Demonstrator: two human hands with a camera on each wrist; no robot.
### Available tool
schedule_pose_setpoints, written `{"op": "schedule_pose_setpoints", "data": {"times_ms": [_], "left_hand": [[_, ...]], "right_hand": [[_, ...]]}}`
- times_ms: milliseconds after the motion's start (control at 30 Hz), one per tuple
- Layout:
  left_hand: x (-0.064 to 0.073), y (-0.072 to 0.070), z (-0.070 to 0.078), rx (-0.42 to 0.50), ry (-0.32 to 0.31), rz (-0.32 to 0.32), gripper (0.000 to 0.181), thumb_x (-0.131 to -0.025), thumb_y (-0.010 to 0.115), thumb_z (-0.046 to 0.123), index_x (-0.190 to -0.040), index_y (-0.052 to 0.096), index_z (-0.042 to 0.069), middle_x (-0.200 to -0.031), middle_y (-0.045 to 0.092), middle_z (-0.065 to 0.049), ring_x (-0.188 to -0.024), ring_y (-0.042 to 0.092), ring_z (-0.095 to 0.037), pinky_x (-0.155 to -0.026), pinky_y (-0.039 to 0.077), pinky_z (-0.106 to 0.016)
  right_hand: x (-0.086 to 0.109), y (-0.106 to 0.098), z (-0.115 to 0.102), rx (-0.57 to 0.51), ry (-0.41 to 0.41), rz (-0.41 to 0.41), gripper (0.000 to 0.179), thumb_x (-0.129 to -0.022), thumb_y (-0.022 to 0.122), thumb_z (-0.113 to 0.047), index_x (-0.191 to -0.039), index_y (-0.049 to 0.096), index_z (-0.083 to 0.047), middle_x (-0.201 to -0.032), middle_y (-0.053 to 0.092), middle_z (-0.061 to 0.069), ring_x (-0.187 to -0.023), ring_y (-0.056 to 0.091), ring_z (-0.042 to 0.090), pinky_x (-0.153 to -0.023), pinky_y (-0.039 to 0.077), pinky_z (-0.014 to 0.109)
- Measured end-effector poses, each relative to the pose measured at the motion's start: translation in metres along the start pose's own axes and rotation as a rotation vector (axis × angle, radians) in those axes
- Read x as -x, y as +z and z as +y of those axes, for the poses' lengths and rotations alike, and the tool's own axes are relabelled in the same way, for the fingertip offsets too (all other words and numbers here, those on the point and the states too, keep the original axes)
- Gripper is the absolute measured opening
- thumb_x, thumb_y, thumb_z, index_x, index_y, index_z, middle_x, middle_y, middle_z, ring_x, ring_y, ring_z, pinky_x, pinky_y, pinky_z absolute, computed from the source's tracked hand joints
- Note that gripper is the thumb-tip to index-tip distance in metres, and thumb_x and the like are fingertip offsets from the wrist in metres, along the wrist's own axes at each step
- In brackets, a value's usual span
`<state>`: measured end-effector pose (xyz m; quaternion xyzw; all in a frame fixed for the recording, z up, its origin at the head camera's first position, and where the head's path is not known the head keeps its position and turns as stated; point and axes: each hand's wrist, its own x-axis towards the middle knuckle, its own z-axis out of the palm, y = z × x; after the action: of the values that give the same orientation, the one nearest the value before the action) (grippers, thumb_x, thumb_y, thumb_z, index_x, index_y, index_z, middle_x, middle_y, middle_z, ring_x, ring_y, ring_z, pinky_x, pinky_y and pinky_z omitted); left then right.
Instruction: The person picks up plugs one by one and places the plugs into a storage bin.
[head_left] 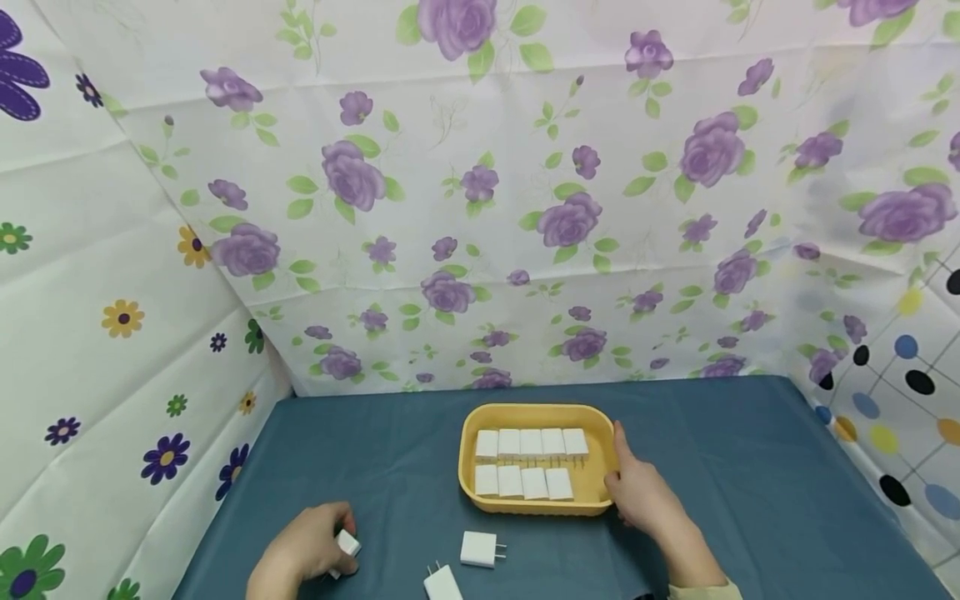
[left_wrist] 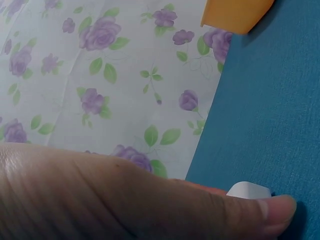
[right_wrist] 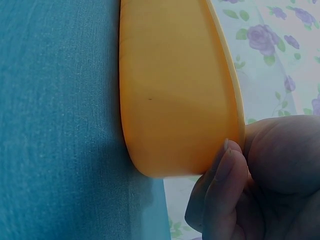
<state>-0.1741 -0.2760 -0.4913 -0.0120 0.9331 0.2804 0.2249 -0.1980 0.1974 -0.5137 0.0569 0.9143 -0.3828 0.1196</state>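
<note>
My left hand pinches a white plug-in charger between thumb and fingers, at the left front of the table. In the left wrist view only one end of this charger shows past the thumb. My right hand grips the right end of a yellow tray. Up close in the right wrist view, fingertips press the outside of the tray wall near its rim. Inside the tray, white chargers lie in two rows of several each, with prongs of the far row pointing toward the near row.
Two more white chargers lie in front of the tray: one charger with prongs to the right, another charger cut by the bottom edge. A blue cloth covers the table. Flowered sheets enclose the back and left.
</note>
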Motion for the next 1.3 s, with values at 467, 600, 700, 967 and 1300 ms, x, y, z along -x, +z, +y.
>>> {"op": "schedule_pose_setpoints", "data": {"times_ms": [467, 600, 700, 967, 1300], "left_hand": [[-0.0016, -0.0004, 0.0007, -0.043, 0.010, -0.004, 0.035, -0.076, 0.096, 0.008, -0.089, 0.064, 0.015, -0.080, 0.060, -0.005, -0.069, 0.054, -0.025, -0.067, 0.044, -0.040], [-0.0021, -0.0010, 0.0007, -0.044, 0.004, -0.011, 0.035, -0.077, 0.095, 0.008, -0.089, 0.064, 0.015, -0.080, 0.060, -0.006, -0.069, 0.054, -0.025, -0.067, 0.044, -0.040], [-0.0022, -0.0008, 0.0005, -0.044, 0.007, -0.009, 0.035, -0.077, 0.095, 0.007, -0.089, 0.063, 0.015, -0.080, 0.060, -0.006, -0.069, 0.054, -0.025, -0.067, 0.044, -0.040], [-0.0017, -0.0005, 0.0014, -0.040, 0.008, -0.011, 0.035, -0.078, 0.094, 0.005, -0.089, 0.062, 0.014, -0.079, 0.059, -0.007, -0.069, 0.054, -0.025, -0.066, 0.044, -0.040], [-0.0032, 0.0004, 0.0009, -0.062, 0.007, -0.012, 0.034, -0.079, 0.094, 0.007, -0.091, 0.062, 0.013, -0.083, 0.060, -0.005, -0.072, 0.056, -0.025, -0.067, 0.047, -0.041]], "right_hand": [[-0.0001, -0.0001, 0.0023, 0.022, -0.006, 0.006, 0.082, -0.106, 0.045, -0.011, -0.172, -0.003, -0.008, -0.062, 0.059, 0.010, -0.049, 0.055, 0.024, -0.049, 0.049, 0.039], [0.0010, 0.0007, 0.0019, 0.022, -0.013, 0.022, 0.082, -0.107, 0.045, -0.011, -0.173, -0.004, -0.009, -0.061, 0.058, 0.010, -0.048, 0.055, 0.024, -0.049, 0.049, 0.039], [0.0011, 0.0004, 0.0012, 0.016, -0.009, 0.016, 0.082, -0.107, 0.045, -0.011, -0.173, -0.004, -0.010, -0.061, 0.057, 0.010, -0.048, 0.054, 0.024, -0.050, 0.049, 0.039], [0.0019, 0.0000, 0.0009, 0.020, -0.004, 0.013, 0.082, -0.108, 0.045, -0.012, -0.173, -0.004, -0.010, -0.061, 0.057, 0.009, -0.048, 0.053, 0.024, -0.049, 0.049, 0.039], [0.0031, -0.0009, 0.0002, 0.025, -0.018, 0.029, 0.082, -0.107, 0.045, -0.011, -0.173, -0.003, -0.010, -0.061, 0.057, 0.009, -0.048, 0.054, 0.024, -0.050, 0.048, 0.039]]}}
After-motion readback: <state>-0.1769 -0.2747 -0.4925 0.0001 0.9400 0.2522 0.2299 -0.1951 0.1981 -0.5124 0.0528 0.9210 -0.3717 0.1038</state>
